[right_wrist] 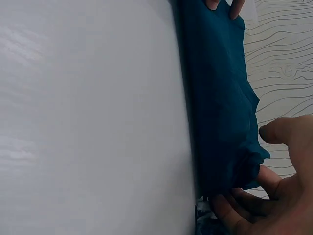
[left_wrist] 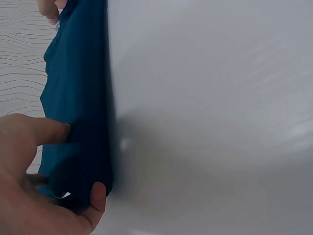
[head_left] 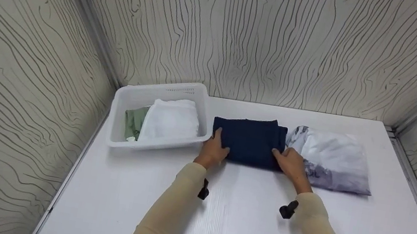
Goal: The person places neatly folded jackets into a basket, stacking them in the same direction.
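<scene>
A folded navy garment (head_left: 251,141) lies on the white table, its kind hidden by the folding. My left hand (head_left: 213,151) grips its left end, with one finger lying on top and the thumb at the near edge. At the right end, my right hand (head_left: 290,162) holds the edge. In the right wrist view, fingers (right_wrist: 227,210) reach around that end of the garment (right_wrist: 215,98), where the layers are bunched. The left wrist view shows the garment (left_wrist: 83,73) between spread finger and thumb of the left hand (left_wrist: 34,181).
To the left stands a white plastic basket (head_left: 161,146) holding folded white cloth (head_left: 171,121) and green cloth (head_left: 134,121). A folded white and grey-purple garment (head_left: 337,159) lies just right of the navy one. Wood-patterned walls (head_left: 247,34) border the table (head_left: 241,224).
</scene>
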{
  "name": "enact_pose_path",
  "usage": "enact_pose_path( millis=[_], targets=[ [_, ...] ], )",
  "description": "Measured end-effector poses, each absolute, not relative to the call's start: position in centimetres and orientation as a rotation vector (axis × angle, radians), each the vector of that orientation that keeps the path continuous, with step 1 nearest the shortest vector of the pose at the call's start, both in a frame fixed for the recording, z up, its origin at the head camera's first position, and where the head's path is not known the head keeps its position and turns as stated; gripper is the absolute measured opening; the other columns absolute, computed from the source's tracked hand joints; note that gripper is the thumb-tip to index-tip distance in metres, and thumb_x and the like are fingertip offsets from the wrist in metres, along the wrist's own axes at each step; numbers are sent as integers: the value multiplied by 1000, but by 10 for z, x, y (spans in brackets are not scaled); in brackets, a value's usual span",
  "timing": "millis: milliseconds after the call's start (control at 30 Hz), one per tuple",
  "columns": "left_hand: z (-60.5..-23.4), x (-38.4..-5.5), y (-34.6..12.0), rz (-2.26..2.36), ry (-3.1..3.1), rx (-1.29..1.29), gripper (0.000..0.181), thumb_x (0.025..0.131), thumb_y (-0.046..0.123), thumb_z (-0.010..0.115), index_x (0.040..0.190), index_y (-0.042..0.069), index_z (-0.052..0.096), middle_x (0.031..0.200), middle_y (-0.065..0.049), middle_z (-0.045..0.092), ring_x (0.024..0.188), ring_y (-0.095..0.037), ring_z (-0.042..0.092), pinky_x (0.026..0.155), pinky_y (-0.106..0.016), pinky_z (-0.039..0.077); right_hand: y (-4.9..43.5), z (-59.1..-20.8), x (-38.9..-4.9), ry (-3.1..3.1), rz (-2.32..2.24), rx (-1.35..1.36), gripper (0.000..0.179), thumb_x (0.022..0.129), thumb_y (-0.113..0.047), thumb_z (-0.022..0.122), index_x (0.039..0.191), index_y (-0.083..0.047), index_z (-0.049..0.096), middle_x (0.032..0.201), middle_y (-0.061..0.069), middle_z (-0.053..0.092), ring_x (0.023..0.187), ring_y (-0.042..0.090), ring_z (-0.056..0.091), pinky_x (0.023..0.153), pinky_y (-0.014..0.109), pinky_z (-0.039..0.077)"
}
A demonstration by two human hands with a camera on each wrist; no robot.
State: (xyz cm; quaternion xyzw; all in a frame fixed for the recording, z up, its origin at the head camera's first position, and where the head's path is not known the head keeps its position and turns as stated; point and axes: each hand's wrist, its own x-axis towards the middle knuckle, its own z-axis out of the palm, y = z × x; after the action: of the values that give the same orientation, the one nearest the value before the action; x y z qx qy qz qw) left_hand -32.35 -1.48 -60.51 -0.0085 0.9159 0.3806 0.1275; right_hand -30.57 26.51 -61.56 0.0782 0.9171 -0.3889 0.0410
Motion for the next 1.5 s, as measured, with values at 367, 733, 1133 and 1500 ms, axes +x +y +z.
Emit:
enact_pose_path(
  millis=[367, 733, 1133, 1500],
  targets=[
    [-608, -325, -12, 1282, 2675, -15, 63, 106, 18, 60, 162, 7, 32, 154, -25, 56, 141, -35, 58, 119, -46, 46, 266, -623, -306, 2640, -1327, 329, 71, 105, -28, 64, 152, 9, 27, 156, 44, 39, 147, 56, 41, 120, 63, 37],
    [-611, -323, -13, 1316, 2643, 0, 69, 99, 10, 63, 164, 16, 40, 156, -27, 53, 145, -39, 53, 120, -50, 44, 265, -617, -307, 2613, -1310, 322, 86, 102, -39, 66, 155, 17, 28, 158, 43, 37, 149, 55, 39, 124, 60, 34],
    [-615, -322, -17, 1297, 2627, 91, 44, 99, 13, 63, 143, 15, 64, 153, -15, 61, 143, -32, 56, 119, -47, 46, 264, -616, -301, 2410, -1484, 299, 94, 105, -36, 65, 164, 12, 11, 165, 39, 27, 154, 51, 31, 127, 60, 31],
    [-615, -323, -20, 1392, 2526, 121, 34, 97, 13, 64, 131, 16, 71, 152, -11, 62, 141, -30, 56, 119, -45, 45, 274, -630, -302, 2422, -1676, 103, 89, 108, -20, 64, 173, -20, 3, 177, 28, -2, 164, 49, 0, 131, 67, 9]
  ],
)
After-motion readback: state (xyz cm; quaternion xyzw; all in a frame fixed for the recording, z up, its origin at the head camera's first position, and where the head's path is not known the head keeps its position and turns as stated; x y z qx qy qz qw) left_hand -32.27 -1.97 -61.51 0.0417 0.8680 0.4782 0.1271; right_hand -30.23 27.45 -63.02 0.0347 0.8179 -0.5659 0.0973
